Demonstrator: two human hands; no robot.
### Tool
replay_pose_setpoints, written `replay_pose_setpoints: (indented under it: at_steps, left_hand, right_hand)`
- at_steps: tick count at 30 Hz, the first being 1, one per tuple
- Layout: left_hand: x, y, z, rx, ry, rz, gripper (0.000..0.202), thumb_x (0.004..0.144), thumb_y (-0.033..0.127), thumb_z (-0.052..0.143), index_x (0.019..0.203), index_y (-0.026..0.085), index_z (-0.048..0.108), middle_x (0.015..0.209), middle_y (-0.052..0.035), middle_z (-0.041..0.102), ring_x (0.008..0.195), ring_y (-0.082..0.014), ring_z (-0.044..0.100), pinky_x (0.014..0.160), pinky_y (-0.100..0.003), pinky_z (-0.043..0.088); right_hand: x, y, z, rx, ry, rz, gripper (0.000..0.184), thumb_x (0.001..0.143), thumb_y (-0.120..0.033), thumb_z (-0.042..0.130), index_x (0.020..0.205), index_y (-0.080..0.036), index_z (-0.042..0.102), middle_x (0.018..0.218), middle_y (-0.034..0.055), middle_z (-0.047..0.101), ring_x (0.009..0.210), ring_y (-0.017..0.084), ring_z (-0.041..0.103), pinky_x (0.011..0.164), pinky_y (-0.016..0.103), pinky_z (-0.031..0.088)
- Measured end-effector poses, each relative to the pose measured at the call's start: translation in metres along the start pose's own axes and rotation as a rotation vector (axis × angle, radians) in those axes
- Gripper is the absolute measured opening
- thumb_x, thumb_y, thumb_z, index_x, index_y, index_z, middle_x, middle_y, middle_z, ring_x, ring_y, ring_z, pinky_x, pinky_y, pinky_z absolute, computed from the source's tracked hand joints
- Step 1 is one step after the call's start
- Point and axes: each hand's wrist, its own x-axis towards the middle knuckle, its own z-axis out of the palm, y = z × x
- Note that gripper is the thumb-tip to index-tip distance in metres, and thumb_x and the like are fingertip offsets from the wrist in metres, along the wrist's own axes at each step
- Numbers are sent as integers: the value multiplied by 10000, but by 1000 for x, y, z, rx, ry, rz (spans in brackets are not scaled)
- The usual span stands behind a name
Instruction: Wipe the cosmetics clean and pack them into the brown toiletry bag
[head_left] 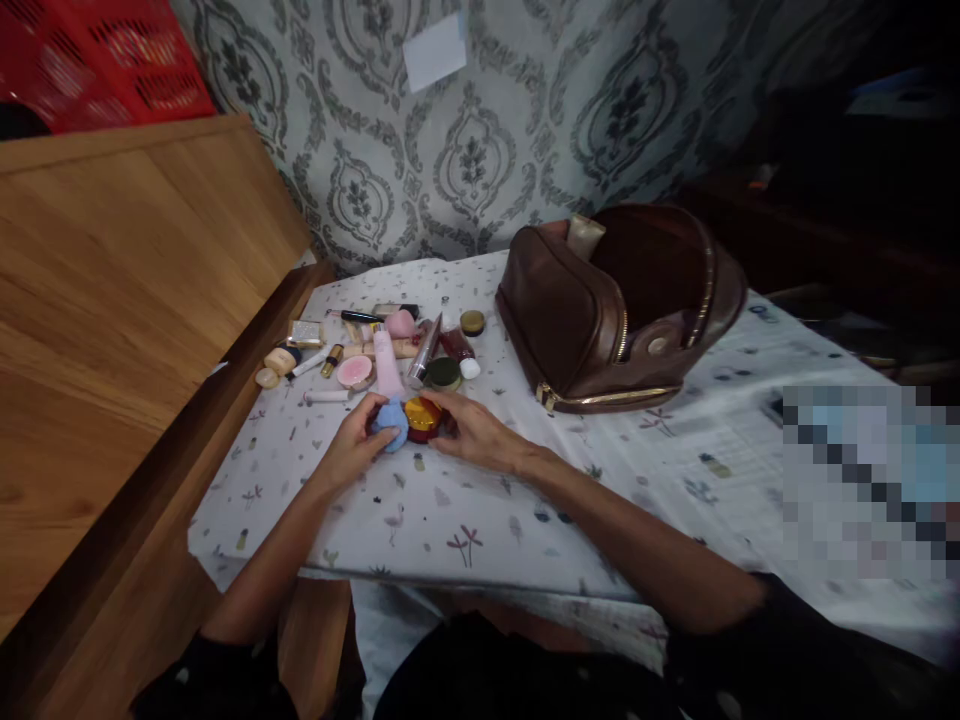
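My left hand [355, 440] is closed around a small light-blue, soft-looking object [391, 424], perhaps a makeup sponge. Right beside it, my right hand [480, 432] grips a round amber jar [422, 416] with a gold-yellow top and dark red side. Both sit low over the patterned white cloth. Just beyond my fingers lie a pale pink tube [387, 362], a round pink compact [355, 373], a dark green-lidded jar [443, 373] and a silvery tube [425, 352]. A small white piece [469, 368] rests by the green lid.
An open brown zip bag [570, 310] stands at the back right, a pale tube [585, 236] at its opening. More cosmetics, including a pink sponge [400, 323] and a gold lipstick [331, 360], spread leftward. A wooden panel [150, 260] borders the left; patterned wall rises behind.
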Motion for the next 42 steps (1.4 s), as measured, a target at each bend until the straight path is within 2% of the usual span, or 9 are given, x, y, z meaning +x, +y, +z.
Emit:
replay_pose_setpoints:
  at_steps: [7, 10, 13, 18, 24, 27, 32, 36, 42]
  left_hand:
    - [-8, 15, 13, -45, -50, 44, 418, 878, 399, 627, 1216, 174, 527, 1050, -35, 599, 955, -175, 552, 858, -259, 444]
    - [-9, 19, 20, 37, -32, 67, 470, 913, 401, 575, 1319, 185, 479, 1114, -43, 606, 1004, -186, 560, 912, -275, 436]
    - [-5, 20, 23, 164, 5, 96, 427, 937, 399, 530, 1302, 181, 499, 1015, -30, 625, 939, -182, 569, 870, -272, 442]
    - [10, 20, 25, 295, 69, 150, 310, 954, 375, 486, 1155, 161, 585, 908, -14, 627, 839, -167, 551, 796, -263, 434]
    - [14, 25, 32, 309, 145, 174, 309, 958, 354, 488, 1172, 154, 588, 954, -35, 658, 834, -170, 585, 771, -264, 466]
    - [8, 28, 37, 452, 155, 286, 294, 965, 304, 481, 1207, 167, 577, 1052, -66, 661, 941, -198, 606, 870, -318, 484]
    - [0, 22, 49, 740, 258, 616, 326, 955, 190, 481, 1276, 188, 540, 1331, -148, 527, 1265, -269, 492, 1065, -466, 432]
    - [1, 16, 59, 837, 348, 853, 360, 938, 86, 459, 1264, 211, 546, 1460, -144, 402, 1375, -287, 400, 1098, -512, 417]
    - [-1, 20, 58, 676, 363, 820, 325, 925, 61, 461, 1197, 217, 548, 1486, -131, 383, 1379, -264, 415, 1081, -467, 437]
  right_hand:
    - [2, -2, 3, -8, 42, 46, 742, 685, -353, 835, 1351, -183, 556, 1145, 114, 643, 1048, 282, 625, 921, 440, 503]
    - [1, -5, 3, 2, 51, 60, 725, 682, -364, 841, 1323, -153, 573, 1135, 121, 649, 1018, 267, 626, 910, 417, 498]
    - [2, -4, -1, 60, 61, 63, 712, 673, -361, 843, 1299, -146, 581, 1152, 114, 650, 1010, 250, 620, 916, 402, 488]
    - [2, 1, -12, 291, -35, 84, 529, 801, -421, 711, 1234, -133, 617, 1029, 78, 665, 871, 196, 614, 797, 347, 510]
    - [2, 3, -15, 654, -72, 210, 555, 768, -403, 754, 1249, -190, 578, 946, 22, 636, 777, 143, 631, 704, 290, 552]
    - [4, 2, -12, 807, -49, 271, 492, 721, -372, 802, 1137, -192, 613, 911, 8, 646, 775, 146, 658, 704, 301, 584]
    - [8, -2, -7, 1074, 150, 401, 410, 643, -343, 865, 946, -180, 641, 749, -13, 674, 719, 152, 678, 703, 310, 603]
    - [8, -9, -8, 1297, 219, 472, 308, 729, -396, 815, 877, -167, 671, 755, -1, 695, 646, 119, 653, 625, 243, 580]
    - [6, -17, -16, 1513, 48, 533, 303, 984, -398, 502, 964, -155, 682, 801, 42, 729, 702, 136, 689, 717, 272, 571]
